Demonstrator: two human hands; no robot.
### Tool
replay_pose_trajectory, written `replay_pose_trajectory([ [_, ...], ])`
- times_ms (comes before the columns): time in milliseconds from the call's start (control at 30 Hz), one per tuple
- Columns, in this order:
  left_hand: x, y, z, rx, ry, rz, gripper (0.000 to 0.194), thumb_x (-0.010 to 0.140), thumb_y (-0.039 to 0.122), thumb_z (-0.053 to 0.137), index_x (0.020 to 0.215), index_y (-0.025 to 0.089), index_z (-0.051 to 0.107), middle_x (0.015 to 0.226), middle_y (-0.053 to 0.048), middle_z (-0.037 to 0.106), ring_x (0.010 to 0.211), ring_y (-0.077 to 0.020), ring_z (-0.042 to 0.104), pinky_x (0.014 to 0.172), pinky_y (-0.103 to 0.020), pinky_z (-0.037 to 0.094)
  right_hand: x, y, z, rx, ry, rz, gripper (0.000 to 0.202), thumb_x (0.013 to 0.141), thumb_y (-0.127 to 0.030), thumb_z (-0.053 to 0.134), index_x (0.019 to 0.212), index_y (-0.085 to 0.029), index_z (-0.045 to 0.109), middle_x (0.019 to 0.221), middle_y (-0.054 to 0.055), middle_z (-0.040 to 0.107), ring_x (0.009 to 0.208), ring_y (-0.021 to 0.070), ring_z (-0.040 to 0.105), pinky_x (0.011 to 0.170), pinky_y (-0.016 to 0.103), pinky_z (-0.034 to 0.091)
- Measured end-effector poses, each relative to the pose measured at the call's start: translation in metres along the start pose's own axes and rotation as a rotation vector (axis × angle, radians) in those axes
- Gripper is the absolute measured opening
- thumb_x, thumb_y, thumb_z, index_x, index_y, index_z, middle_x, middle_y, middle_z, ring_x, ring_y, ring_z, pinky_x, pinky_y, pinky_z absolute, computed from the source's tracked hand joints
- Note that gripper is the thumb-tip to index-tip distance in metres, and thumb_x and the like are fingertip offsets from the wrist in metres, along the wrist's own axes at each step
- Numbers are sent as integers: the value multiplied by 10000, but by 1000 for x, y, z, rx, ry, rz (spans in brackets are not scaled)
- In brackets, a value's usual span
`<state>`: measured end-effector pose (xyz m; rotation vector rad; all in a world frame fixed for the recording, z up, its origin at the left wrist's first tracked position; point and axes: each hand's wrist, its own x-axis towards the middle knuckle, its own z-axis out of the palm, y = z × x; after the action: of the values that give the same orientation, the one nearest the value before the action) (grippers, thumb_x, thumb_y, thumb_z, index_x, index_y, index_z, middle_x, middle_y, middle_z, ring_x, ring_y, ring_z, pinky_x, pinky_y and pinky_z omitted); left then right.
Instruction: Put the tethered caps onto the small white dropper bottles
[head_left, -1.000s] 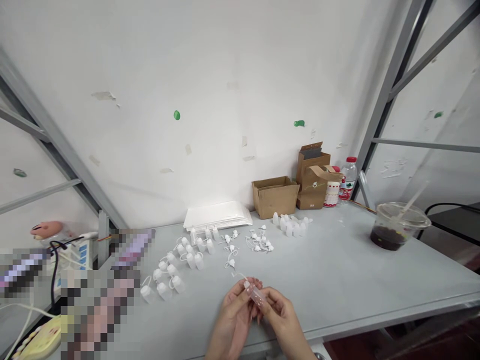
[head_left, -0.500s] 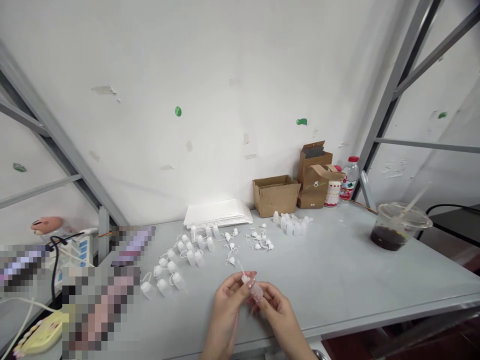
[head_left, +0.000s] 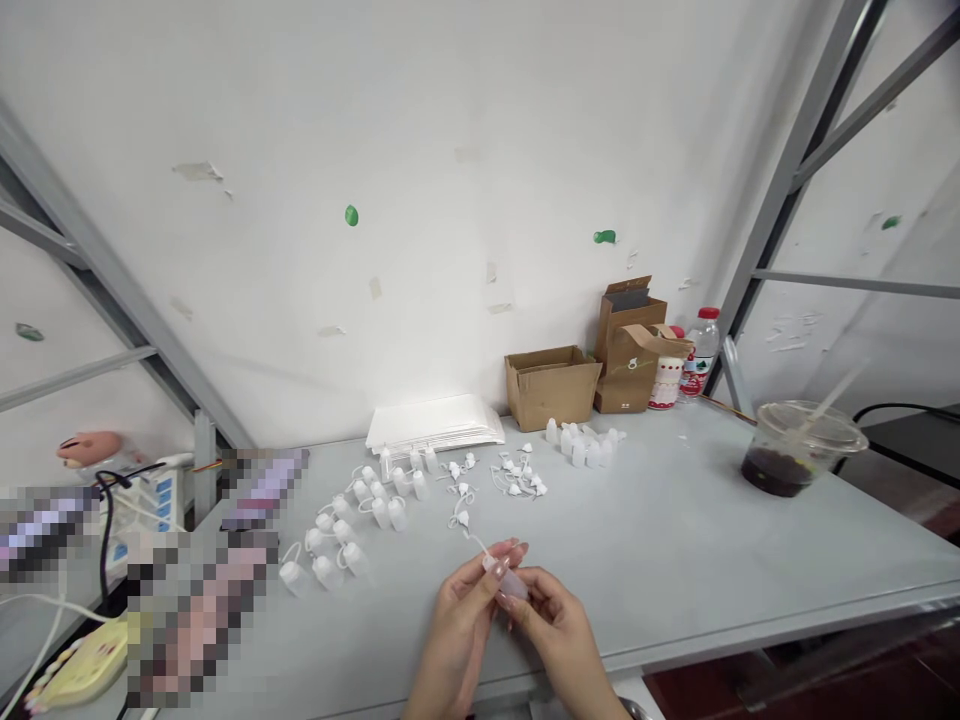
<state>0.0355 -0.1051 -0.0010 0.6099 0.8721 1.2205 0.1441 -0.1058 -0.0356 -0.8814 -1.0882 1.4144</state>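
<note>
Near the front edge of the grey table (head_left: 637, 560), my left hand (head_left: 461, 620) and my right hand (head_left: 559, 620) both grip one small translucent bottle (head_left: 513, 585). Its neck end points up and left, and a thin white strap sticks out there; fingers partly hide the neck. Beyond my hands lie several loose white caps with straps (head_left: 517, 475). Capped small bottles (head_left: 327, 572) stand in rows to the left. A cluster of small bottles without visible straps (head_left: 581, 447) is at the back, right of the caps.
White sheets (head_left: 435, 425) are stacked against the wall, beside an open cardboard box (head_left: 553, 392). A brown paper bag (head_left: 626, 370) and a red-capped bottle (head_left: 699, 355) stand behind. At the right is a plastic cup of dark drink (head_left: 795, 450); a power strip (head_left: 161, 505) lies left.
My fingers have closed further around the bottle's neck, and the strap now leans more to the left. The camera view has shifted slightly.
</note>
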Motion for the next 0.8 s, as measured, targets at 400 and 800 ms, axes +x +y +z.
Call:
replay_pose_trajectory([
  [400,11,11,-15,448,120,248,396,710,431,585,1012,184,651,1066,-121,654,1033,-261,559,884,-365,415,1,5,-5,-43,-28,-32,373,808,-503,485,771,-153,607,585,10,585,572,136,505,586,255,402],
  [800,62,34,-55,1924,-19,657,473,726,-30,358,1046,217,603,1053,-66,627,982,-205,534,812,-350,410,5,12,-8,-33,-39,-16,383,798,-517,491,804,-152,608,588,12,588,560,135,507,567,250,401],
])
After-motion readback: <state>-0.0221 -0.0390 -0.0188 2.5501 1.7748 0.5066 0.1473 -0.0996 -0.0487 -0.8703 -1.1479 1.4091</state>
